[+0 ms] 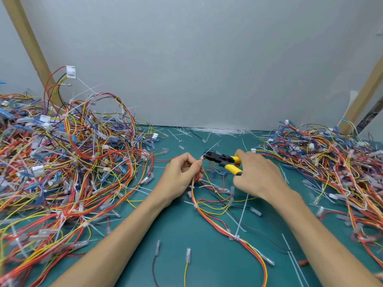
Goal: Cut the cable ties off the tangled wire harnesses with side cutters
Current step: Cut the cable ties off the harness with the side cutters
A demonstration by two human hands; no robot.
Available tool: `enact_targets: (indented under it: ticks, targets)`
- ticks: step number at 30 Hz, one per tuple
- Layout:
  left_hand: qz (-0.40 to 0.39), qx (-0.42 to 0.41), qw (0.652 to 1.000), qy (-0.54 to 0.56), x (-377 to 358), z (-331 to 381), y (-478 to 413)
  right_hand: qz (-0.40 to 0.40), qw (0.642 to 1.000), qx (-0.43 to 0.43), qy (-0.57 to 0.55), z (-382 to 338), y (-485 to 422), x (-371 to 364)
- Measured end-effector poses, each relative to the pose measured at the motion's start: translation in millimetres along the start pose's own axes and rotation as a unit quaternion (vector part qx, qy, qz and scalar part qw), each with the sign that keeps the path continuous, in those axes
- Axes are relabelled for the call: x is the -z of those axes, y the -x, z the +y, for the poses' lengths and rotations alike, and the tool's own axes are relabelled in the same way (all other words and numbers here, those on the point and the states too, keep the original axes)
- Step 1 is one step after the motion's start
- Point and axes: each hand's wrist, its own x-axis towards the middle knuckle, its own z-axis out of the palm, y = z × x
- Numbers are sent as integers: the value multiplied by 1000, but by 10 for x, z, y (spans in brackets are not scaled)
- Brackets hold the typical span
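1. A wire harness is pinched near its top by the curled fingers of the left hand.
2. Yellow-handled side cutters are gripped by the right hand, the tips set at the pinched cable tie.
3. The harness is trailed across the green mat between both forearms.

Bright, even light from overhead, soft shadows only. Wide-angle bending bows the beams at both edges; outer wire piles smear soft.
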Motion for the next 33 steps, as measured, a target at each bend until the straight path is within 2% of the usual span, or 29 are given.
enact_targets:
  ticks: [12,17,23,33]
  targets:
    - [9,7,1000,-19,-11,-17,-1,-34,999,-10,-25,11,6,-16]
    - [3,8,1000,-23,-6,-31,-8,-29,999,-11,-35,-33,31,-48]
    - [-9,2,1000,-29,5,-45,-14,13,1000,-9,-4,-41,51,-24]
    - [-19,-1,1000,-23,8,-45,-6,-3,1000,-6,-8,-68,53,-28]
